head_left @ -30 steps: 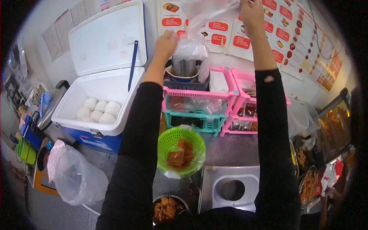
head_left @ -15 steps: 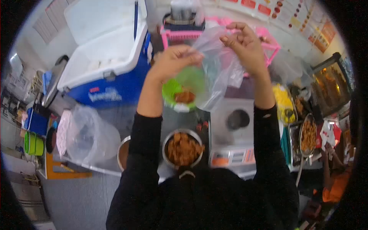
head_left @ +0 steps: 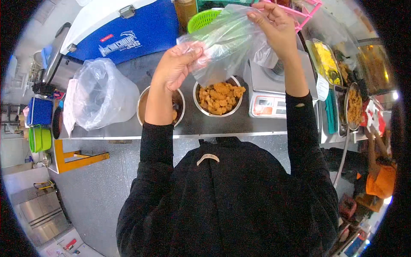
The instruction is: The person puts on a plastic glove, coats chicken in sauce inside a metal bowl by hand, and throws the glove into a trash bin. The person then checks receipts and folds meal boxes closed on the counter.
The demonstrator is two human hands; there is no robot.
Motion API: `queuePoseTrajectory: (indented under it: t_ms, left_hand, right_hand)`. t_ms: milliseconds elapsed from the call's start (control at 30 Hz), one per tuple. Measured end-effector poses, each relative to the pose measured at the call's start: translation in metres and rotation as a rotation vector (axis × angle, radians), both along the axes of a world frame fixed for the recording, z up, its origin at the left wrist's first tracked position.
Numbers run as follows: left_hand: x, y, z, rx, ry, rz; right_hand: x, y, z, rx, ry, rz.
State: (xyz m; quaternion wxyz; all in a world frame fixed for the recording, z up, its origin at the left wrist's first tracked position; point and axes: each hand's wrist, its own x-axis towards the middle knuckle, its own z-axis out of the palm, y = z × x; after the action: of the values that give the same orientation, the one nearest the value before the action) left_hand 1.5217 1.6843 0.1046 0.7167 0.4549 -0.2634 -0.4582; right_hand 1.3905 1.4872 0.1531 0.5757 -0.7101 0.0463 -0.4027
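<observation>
A clear plastic bag [head_left: 227,47] is stretched between my two hands above the table. My left hand [head_left: 176,64] pinches one side of it, thumb on top, with some fingers showing through the film. At the other side, my right hand [head_left: 276,25] grips the bag's upper edge between thumb and fingers. Below the bag stands a metal bowl [head_left: 220,115] of fried chicken pieces [head_left: 220,97]. Under my left forearm, a second metal bowl [head_left: 180,98] is partly hidden. A white weighing scale [head_left: 267,105] sits right of the chicken bowl.
A blue cooler box [head_left: 132,38] and a green basket [head_left: 203,19] stand at the back. A bag-lined tub [head_left: 105,94] is on the left. At right are a tray of yellow food [head_left: 326,60], a strainer of fried food [head_left: 354,105] and a person in orange [head_left: 380,180].
The view has tipped down, so the bowls and scale appear higher. My hands still hold the bag, now spread wider between them, with my left hand further to the left.
</observation>
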Motion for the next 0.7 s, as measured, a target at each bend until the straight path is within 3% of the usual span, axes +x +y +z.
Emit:
queuePoseTrajectory:
  t_ms: [200, 233, 367, 533, 700]
  left_hand:
    - [0.006, 0.029, -0.001, 0.145, -0.172, 0.156]
    - [0.005, 0.033, 0.002, 0.008, -0.1, 0.146]
    - [0.007, 0.062, 0.02, 0.04, -0.126, 0.108]
    - [0.014, 0.068, 0.011, 0.081, -0.157, 0.322]
    - [0.004, 0.059, 0.012, 0.131, -0.238, 0.592]
  right_hand:
    - [0.008, 0.006, -0.012, -0.012, 0.066, 0.033]
    - [0.012, 0.007, -0.013, -0.029, 0.061, 0.064]
    - [0.022, 0.016, -0.006, -0.054, 0.1, 0.067]
    - [0.04, 0.028, -0.009, -0.14, 0.093, 0.148]
    - [0.039, 0.06, -0.01, -0.918, 0.049, -0.514]
